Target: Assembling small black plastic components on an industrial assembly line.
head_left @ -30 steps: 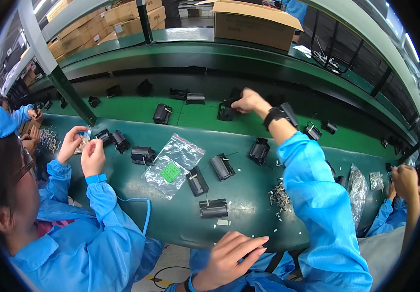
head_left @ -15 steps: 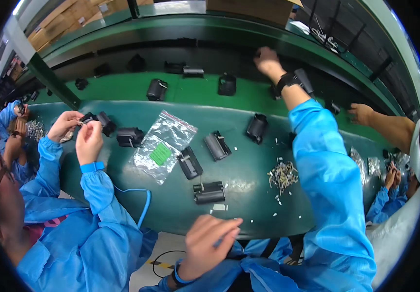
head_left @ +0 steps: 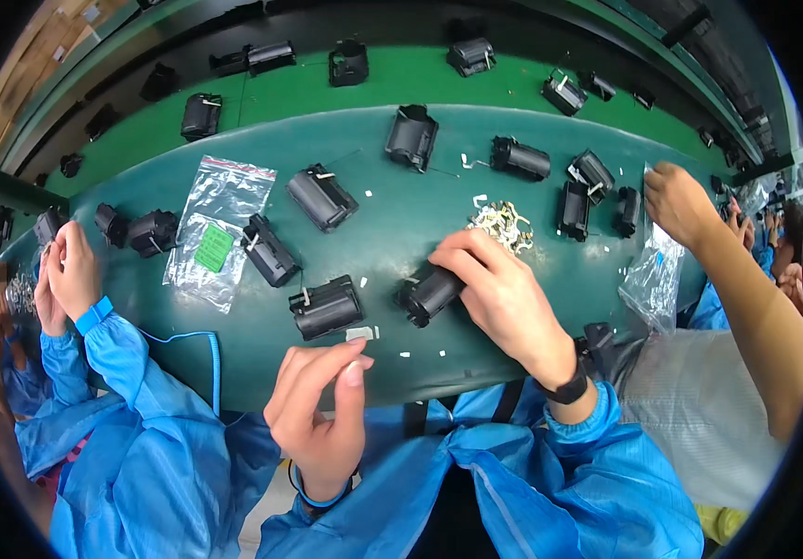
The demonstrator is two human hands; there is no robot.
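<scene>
Biggest risk was the bench (head_left: 252, 349) itself: black parts sat all over the green top, leaving limited room to turn anything near the front. Right hand (head_left: 509, 303) was gripping a black housing (head_left: 428, 294) over the front middle of the bench, fingers wrapped over its right end; couldn't tell if its underside was touching the top. Left hand (head_left: 318, 410) was half curled and empty as far as I could see, with thumb and index tips slightly apart. Grip looked one-sided, so a push on the free left end could have twisted the housing out of the fingers. A swing left could have knocked the neighbouring housing (head_left: 327, 307), near but not touching. Loose pile of pale connectors (head_left: 504, 225) lay just behind the right knuckles; a backward sweep could have scattered it. Pale flat tag (head_left: 360, 333) sat right by the left fingertips, easy to drag by accident; small white chips (head_left: 405, 354) near the front edge could have been brushed off by a sleeve. Held housing: dark, rounded, barrel-like body with a soft sheen, tilted, left end uneven and notched. Right end was under the fingers, so finer detail there was unreadable.
</scene>
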